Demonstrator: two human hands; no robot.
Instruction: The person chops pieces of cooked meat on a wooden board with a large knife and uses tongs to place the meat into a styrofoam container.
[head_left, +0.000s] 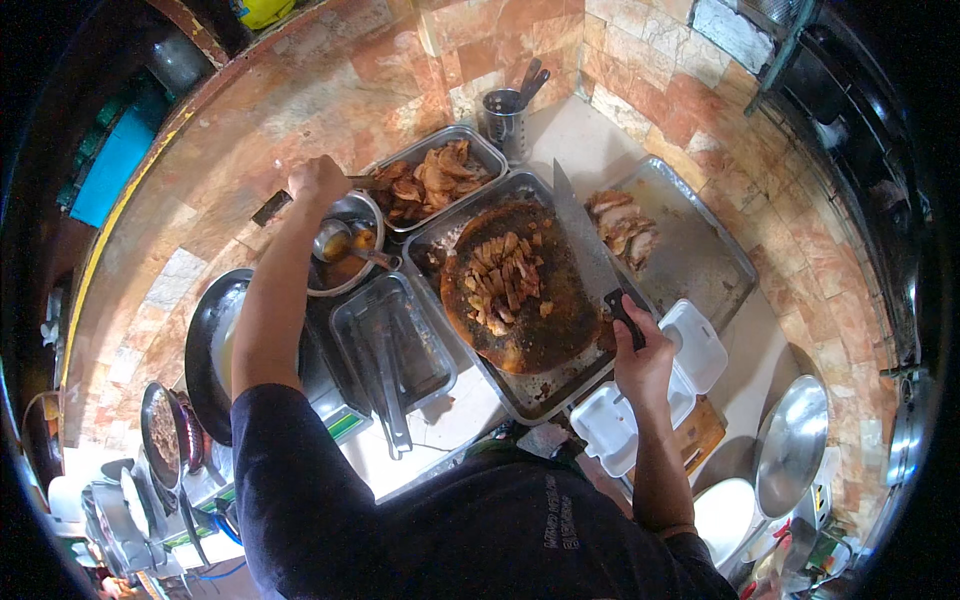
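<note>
My right hand (643, 352) grips the black handle of a large kitchen knife (585, 240), its blade pointing away over the edge of a metal tray. Beside the blade, chopped cooked meat (504, 281) lies on a round, dark chopping board (570, 322) in that tray. My left hand (319, 180) is closed above a round metal pot (379, 225) of brown sauce, where a ladle (334, 241) rests. A utensil reaches from near this hand into a rectangular tray of cooked meat pieces (435, 176); the grip itself is hidden behind the hand.
White foam boxes (694, 345) stand near my right forearm. A flat tray with sliced meat (622, 225) lies at the right. Metal tongs (391, 397) rest on a smaller tray (444, 367). A perforated utensil holder (507, 124) stands by the wall. A black wok (206, 352) is left, a metal bowl (791, 446) right.
</note>
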